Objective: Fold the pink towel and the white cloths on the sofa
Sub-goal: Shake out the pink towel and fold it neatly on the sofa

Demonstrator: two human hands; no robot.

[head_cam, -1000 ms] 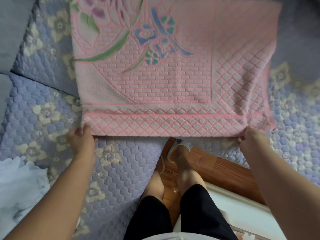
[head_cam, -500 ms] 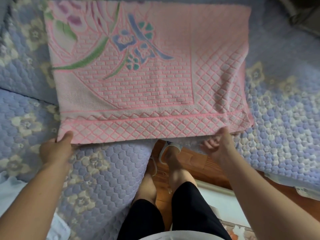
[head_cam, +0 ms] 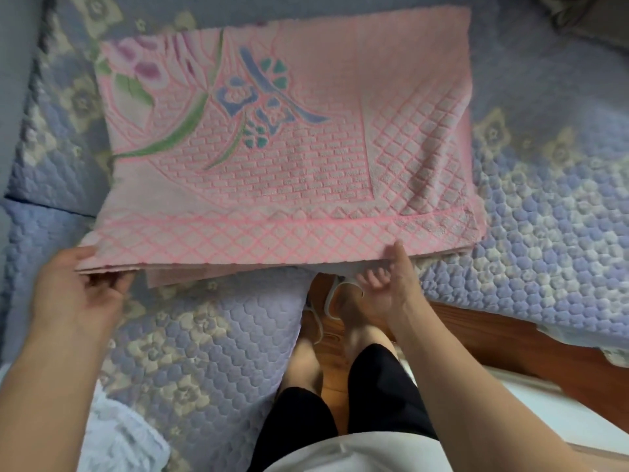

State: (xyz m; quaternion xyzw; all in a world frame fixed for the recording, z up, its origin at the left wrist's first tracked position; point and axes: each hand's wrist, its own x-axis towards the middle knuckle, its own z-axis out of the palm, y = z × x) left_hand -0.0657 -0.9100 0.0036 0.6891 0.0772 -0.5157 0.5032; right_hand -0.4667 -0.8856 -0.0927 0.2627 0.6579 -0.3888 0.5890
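As the pink towel (head_cam: 272,158) lies folded in several layers on the sofa (head_cam: 544,206), its near edge overhanging the front edge of the seat, a person's left hand (head_cam: 76,294) holds the stack's near left corner, thumb on top and fingers underneath. The right hand (head_cam: 388,284), which a second ago pinched the near right corner, has slid inward along the edge and now only touches it with the thumb, fingers loosely curled below. That shift suggests another fold is being set up. A white cloth (head_cam: 115,437) waits by the seat's front left corner, apparently still unfolded.
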